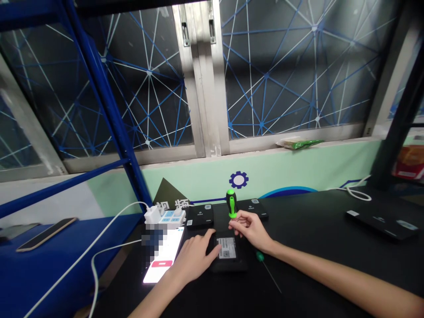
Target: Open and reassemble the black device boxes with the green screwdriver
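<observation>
A black flat device [228, 255] with a white label lies on the black table [314, 247] in front of me. My left hand [194, 258] rests on its left edge, fingers curled over it, holding it steady. My right hand [251, 229] pinches the lower shaft of a green and black screwdriver [231, 204], which stands upright on the device's far edge. A second thin screwdriver [266, 267] with a green handle lies on the table just right of the device.
Two more black devices [200, 216] [255, 207] lie behind. A lit phone [165, 254] and a white power strip [165, 217] with cables sit to the left. Another phone [46, 233] lies on the blue shelf. A black device [380, 221] sits far right.
</observation>
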A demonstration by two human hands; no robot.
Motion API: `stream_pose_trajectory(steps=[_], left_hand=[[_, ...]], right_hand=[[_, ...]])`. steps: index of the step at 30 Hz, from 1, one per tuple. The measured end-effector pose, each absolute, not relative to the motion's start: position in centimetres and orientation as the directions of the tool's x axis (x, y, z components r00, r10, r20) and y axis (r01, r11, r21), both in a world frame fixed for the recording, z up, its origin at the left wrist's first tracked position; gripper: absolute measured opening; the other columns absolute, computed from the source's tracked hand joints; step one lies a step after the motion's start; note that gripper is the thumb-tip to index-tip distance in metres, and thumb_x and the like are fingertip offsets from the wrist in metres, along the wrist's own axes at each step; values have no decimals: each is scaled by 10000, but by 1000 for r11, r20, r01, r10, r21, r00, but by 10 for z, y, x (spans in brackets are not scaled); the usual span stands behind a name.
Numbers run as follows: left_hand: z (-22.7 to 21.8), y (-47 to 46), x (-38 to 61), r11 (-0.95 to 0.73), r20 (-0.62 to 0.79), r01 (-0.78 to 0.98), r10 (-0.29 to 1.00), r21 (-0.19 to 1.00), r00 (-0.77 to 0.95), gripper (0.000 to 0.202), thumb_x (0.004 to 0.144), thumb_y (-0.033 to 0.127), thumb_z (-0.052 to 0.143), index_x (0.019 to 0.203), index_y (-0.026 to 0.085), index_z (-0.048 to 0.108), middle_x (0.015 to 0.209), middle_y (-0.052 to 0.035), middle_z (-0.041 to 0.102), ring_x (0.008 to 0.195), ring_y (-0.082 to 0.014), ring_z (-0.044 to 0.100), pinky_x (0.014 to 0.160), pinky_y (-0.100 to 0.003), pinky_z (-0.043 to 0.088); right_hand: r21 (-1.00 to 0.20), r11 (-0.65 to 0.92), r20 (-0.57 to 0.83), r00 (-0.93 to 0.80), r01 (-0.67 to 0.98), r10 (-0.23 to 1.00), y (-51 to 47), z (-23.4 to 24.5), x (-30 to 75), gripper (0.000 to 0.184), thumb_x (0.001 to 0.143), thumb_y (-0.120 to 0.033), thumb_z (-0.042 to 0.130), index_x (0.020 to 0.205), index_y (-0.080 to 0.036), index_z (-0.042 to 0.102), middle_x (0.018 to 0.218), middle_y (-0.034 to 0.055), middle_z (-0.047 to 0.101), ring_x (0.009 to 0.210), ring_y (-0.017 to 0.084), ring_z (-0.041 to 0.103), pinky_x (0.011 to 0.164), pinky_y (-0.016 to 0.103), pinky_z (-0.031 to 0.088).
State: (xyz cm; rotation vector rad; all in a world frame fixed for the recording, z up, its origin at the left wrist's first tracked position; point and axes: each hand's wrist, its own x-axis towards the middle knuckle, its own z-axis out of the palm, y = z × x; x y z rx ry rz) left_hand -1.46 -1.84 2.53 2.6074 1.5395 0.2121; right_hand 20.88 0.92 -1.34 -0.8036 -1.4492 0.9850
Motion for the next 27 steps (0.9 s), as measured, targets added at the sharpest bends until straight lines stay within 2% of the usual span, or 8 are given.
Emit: stream_pose_trajectory(steps=[5, 9, 15, 17, 20, 23, 25, 27], left_hand=[[25, -18, -15, -484, 68, 861, 875, 160, 479, 528, 996, 568, 325, 1400, 258, 466, 862, -76, 653, 874, -320, 647, 731, -370, 459], [23, -18, -16, -485, 67, 858, 874, 171, 481, 534, 995, 573, 326, 1411, 264, 456, 870, -76, 654, 878, -316, 646, 734, -367, 457], [27, -18, -15, -475, 66, 862, 880, 176, 471, 526, 985, 572, 353, 1392, 263, 480, 869, -73, 653, 868, -308, 647, 730, -356, 453], [28, -18, -14, -472, 68, 862, 881, 183, 468, 517, 982, 566, 363, 1380, 262, 493, 864, -70, 651, 872, -304, 646, 735, -353, 451], [30, -19, -13, -467, 72, 864, 884, 191, 462, 507, 978, 560, 375, 1364, 259, 508, 861, -70, 651, 885, -308, 642, 737, -356, 451], [30, -19, -13, -465, 71, 863, 885, 196, 461, 495, 974, 559, 384, 1350, 265, 516, 853, -65, 651, 882, -306, 645, 732, -351, 451], [29, -19, -13, -466, 71, 863, 884, 197, 461, 490, 975, 556, 385, 1347, 266, 516, 851, -63, 652, 878, -300, 650, 729, -344, 451], [28, -18, -14, -467, 76, 862, 884, 195, 462, 487, 977, 550, 385, 1350, 265, 512, 858, -64, 657, 880, -299, 652, 726, -340, 452]], right_hand=[[-907, 420, 420, -124, -30, 899, 11, -15, 211, 348, 827, -494, 712, 774, -159, 632, 696, 44, 703, 528, 126, 602, 454, 217, 455], [-903, 429, 426, -165, -20, 890, 13, -13, 212, 338, 861, -480, 679, 810, -146, 691, 751, 60, 714, 553, 121, 596, 463, 211, 451], [-887, 461, 454, -253, -32, 854, 11, -10, 213, 358, 928, -481, 584, 949, -151, 721, 808, 51, 693, 531, 96, 551, 437, 199, 418], [-891, 454, 446, -238, -26, 863, 10, -10, 213, 329, 892, -468, 646, 903, -145, 709, 722, 25, 663, 506, 97, 558, 438, 199, 432], [-911, 410, 413, -167, -57, 895, 10, -10, 211, 322, 764, -441, 791, 809, -155, 650, 569, -31, 599, 462, 109, 569, 447, 211, 474], [-918, 375, 388, -98, -128, 916, 11, -8, 210, 388, 679, -429, 858, 755, -180, 569, 567, -38, 620, 455, 112, 578, 441, 211, 483], [-915, 378, 393, -97, -142, 914, 12, -7, 210, 392, 701, -444, 839, 722, -180, 550, 613, -8, 662, 476, 108, 581, 439, 203, 470], [-913, 387, 403, -133, -129, 905, 11, -6, 211, 354, 778, -471, 771, 747, -165, 594, 699, 34, 705, 509, 106, 584, 442, 200, 455]])
